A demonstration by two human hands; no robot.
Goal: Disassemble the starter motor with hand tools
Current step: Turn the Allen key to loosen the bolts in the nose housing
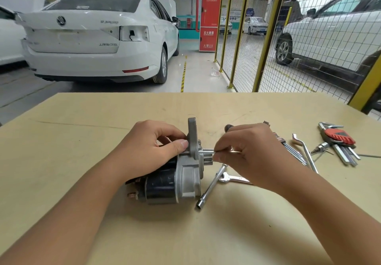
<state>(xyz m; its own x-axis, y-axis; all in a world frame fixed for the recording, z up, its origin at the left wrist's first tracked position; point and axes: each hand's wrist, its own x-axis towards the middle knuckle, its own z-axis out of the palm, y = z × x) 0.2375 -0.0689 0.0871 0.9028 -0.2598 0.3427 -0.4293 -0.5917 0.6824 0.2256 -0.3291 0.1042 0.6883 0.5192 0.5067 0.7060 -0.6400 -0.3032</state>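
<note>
The starter motor [175,179] lies on its side in the middle of the tan table [82,141], black body to the left, grey cast nose housing and upright mounting flange to the right. My left hand [152,149] grips the motor from above, thumb against the flange. My right hand [249,151] pinches a thin metal rod-like tool [207,151] that runs horizontally into the flange. Its far end is hidden inside my fingers.
A socket wrench [210,186] and an open-end spanner [235,179] lie just right of the motor. Further right lie a bent wrench [305,151], several loose hex keys [292,151] and a red-handled hex key set [340,141]. Beyond the table stand white cars and a yellow mesh fence.
</note>
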